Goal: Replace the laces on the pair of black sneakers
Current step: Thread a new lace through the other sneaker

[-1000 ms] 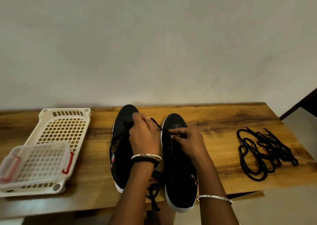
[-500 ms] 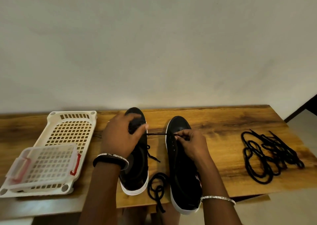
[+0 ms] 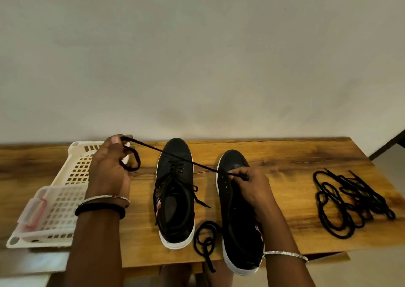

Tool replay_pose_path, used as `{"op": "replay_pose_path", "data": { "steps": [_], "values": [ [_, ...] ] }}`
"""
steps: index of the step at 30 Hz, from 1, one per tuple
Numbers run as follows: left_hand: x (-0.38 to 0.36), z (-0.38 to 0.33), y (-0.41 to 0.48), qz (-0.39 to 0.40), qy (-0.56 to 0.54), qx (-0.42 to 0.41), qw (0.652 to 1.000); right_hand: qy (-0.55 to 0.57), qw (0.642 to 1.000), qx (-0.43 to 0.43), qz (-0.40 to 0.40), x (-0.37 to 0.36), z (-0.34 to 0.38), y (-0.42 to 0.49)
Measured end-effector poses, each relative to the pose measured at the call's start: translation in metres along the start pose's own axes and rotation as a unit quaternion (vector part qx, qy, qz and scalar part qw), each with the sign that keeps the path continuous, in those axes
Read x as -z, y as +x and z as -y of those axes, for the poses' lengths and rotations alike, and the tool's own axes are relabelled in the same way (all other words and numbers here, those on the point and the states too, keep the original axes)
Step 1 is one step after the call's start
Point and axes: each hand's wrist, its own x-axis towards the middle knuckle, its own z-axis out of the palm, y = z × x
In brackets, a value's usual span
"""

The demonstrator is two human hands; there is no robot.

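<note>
Two black sneakers with white soles stand side by side on the wooden table [image 3: 285, 153]. The left sneaker [image 3: 175, 199] is still laced. The right sneaker [image 3: 238, 227] shows bare eyelets near its toe. A black lace [image 3: 175, 155] runs taut from the right sneaker's front eyelets up and left across the left sneaker's toe. My left hand [image 3: 109, 168] pinches the lace's far end over the basket, a loop hanging from its fingers. My right hand [image 3: 249, 186] pinches the lace at the right sneaker's front eyelets. The lace's other end lies coiled [image 3: 206, 238] between the two heels.
A cream plastic basket [image 3: 74, 170] lies at the left with a smaller clear lidded box with red clips [image 3: 48, 212] on it. A pile of loose black laces [image 3: 348, 203] lies on the table's right part. The wall stands right behind the table.
My left hand moved left and up, away from the left sneaker to above the basket, drawing the lace out long and taut. My right hand stayed at the right sneaker's eyelets.
</note>
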Motion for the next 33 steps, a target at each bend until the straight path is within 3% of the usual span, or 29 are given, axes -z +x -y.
{"op": "replay_pose_path", "data": {
  "steps": [5,7,9,11,13,15,18,19,22,26,33],
  "values": [
    [0.016,-0.013,0.003,0.086,-0.325,0.074,0.939,0.028,0.999,-0.018,0.005,0.002,0.002,-0.002],
    [0.015,-0.018,0.000,0.094,-0.355,0.070,0.928,0.045,0.998,-0.031,0.004,0.002,0.003,-0.003],
    [0.006,-0.019,-0.006,0.071,-0.246,0.068,0.964,0.059,0.998,-0.034,0.001,0.002,0.006,-0.005],
    [-0.013,-0.017,-0.016,0.084,-0.064,0.042,0.993,0.066,0.997,-0.034,0.000,0.003,0.009,-0.007],
    [-0.037,-0.007,-0.028,0.127,0.163,-0.009,0.978,0.087,0.995,-0.042,0.005,0.006,0.012,-0.009],
    [-0.059,0.011,-0.040,0.178,0.378,-0.071,0.906,0.119,0.991,-0.053,0.015,0.010,0.017,-0.012],
    [-0.085,0.036,-0.059,0.213,0.641,-0.114,0.729,0.129,0.990,-0.051,0.018,0.015,0.021,-0.016],
    [-0.090,0.043,-0.063,0.214,0.682,-0.118,0.689,0.127,0.990,-0.051,0.017,0.015,0.020,-0.016],
    [-0.101,0.057,-0.070,0.215,0.723,-0.116,0.646,0.131,0.990,-0.052,0.015,0.015,0.021,-0.017],
    [-0.108,0.072,-0.069,0.197,0.724,-0.096,0.654,0.128,0.991,-0.047,0.019,0.013,0.020,-0.017],
    [-0.099,0.087,-0.055,0.164,0.550,-0.084,0.815,0.126,0.990,-0.049,0.045,0.017,0.011,-0.011]
  ]
}}
